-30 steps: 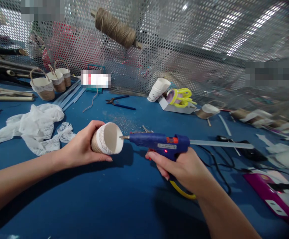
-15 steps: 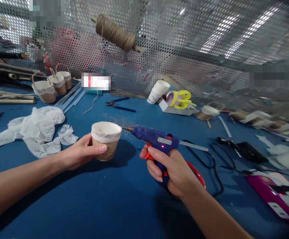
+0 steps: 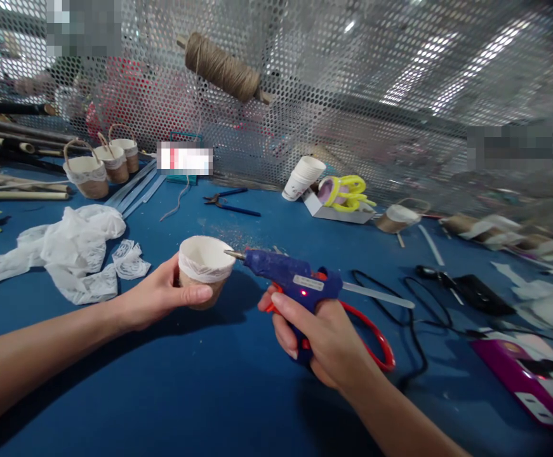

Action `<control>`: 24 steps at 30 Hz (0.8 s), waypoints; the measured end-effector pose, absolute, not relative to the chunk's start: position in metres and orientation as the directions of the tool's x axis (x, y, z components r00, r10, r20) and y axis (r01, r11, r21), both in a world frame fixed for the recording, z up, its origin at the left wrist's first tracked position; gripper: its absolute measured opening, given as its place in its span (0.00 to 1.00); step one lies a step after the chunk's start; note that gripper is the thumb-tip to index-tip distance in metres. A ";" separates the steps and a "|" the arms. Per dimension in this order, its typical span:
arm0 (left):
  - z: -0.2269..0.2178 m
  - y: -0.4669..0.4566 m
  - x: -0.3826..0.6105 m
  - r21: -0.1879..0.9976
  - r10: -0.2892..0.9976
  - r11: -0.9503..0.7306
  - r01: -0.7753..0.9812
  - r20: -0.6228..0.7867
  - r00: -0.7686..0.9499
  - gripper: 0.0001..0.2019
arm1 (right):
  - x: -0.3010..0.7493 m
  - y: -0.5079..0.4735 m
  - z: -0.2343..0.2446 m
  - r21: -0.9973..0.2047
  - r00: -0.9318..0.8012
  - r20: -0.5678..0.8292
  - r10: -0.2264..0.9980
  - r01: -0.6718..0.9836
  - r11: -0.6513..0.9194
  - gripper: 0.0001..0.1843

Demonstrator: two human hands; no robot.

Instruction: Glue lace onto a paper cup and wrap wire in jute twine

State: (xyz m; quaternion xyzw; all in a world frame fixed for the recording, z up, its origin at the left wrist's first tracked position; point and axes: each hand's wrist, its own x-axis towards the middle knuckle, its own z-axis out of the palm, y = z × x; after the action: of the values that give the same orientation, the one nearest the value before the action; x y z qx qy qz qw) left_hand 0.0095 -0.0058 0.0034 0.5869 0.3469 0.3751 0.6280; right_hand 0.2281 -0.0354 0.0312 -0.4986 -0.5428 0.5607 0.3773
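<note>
My left hand [image 3: 169,293] grips a paper cup [image 3: 203,270] wrapped in brown twine, with white lace around its upper part. The cup is held a little above the blue table, its opening facing up. In my right hand [image 3: 307,330] is a blue hot glue gun [image 3: 283,271] with a small red light lit. My fingers wrap its handle near the orange trigger. A clear glue stick [image 3: 378,294] sticks out of its back. The metal nozzle is at the cup's right rim; whether it touches I cannot tell.
White lace [image 3: 73,247] lies crumpled at left. Behind it stand several finished cups [image 3: 90,178] with twine handles. Blue-handled pliers [image 3: 233,203], stacked white cups [image 3: 303,178] and a twine spool [image 3: 221,66] are at the back. A purple power strip [image 3: 512,374] and black cords lie at right.
The glue gun has moved left, so its nozzle now overlaps the cup's right rim. The cup has shifted slightly right and tilts a little more toward me.
</note>
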 end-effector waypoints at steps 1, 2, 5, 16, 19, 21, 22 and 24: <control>0.003 -0.005 0.009 0.998 0.883 0.015 -0.064 0.017 0.468 0.32 | 0.229 -0.036 0.031 -0.983 -0.219 -0.134 0.966 0.150 -0.102 0.14; 0.002 -0.004 0.009 0.998 0.891 -0.001 -0.060 0.028 0.454 0.32 | 0.230 -0.036 0.032 -0.979 -0.222 -0.119 0.968 0.187 -0.078 0.13; 0.000 -0.001 0.007 0.997 0.922 -0.075 0.001 0.069 0.380 0.33 | 0.233 -0.036 0.035 -0.956 -0.220 -0.092 0.971 0.294 -0.024 0.14; 0.001 0.000 0.003 0.964 0.936 -0.216 0.153 0.159 0.315 0.31 | 0.238 -0.034 0.042 -0.918 -0.113 -0.027 0.993 0.397 0.020 0.14; -0.001 0.000 0.003 0.969 0.934 -0.207 0.136 0.154 0.323 0.31 | 0.240 -0.033 0.040 -0.915 -0.143 -0.040 0.989 0.403 0.021 0.14; -0.002 0.001 0.003 0.967 0.931 -0.212 0.140 0.156 0.330 0.30 | 0.241 -0.033 0.040 -0.903 -0.186 -0.071 0.980 0.429 0.016 0.14; -0.002 0.001 0.003 0.964 0.930 -0.220 0.147 0.162 0.331 0.30 | 0.242 -0.033 0.041 -0.894 -0.202 -0.083 0.976 0.448 0.017 0.14; -0.001 0.001 0.002 0.953 0.927 -0.246 0.175 0.179 0.329 0.31 | 0.241 -0.034 0.043 -0.873 -0.208 -0.089 0.974 0.487 0.024 0.14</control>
State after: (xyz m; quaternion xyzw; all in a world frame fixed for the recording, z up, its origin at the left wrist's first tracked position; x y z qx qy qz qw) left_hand 0.0023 0.0014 -0.0005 0.6742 0.4087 0.4104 0.4582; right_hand 0.2414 -0.0337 0.0434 -0.5583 -0.6541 0.4198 0.2901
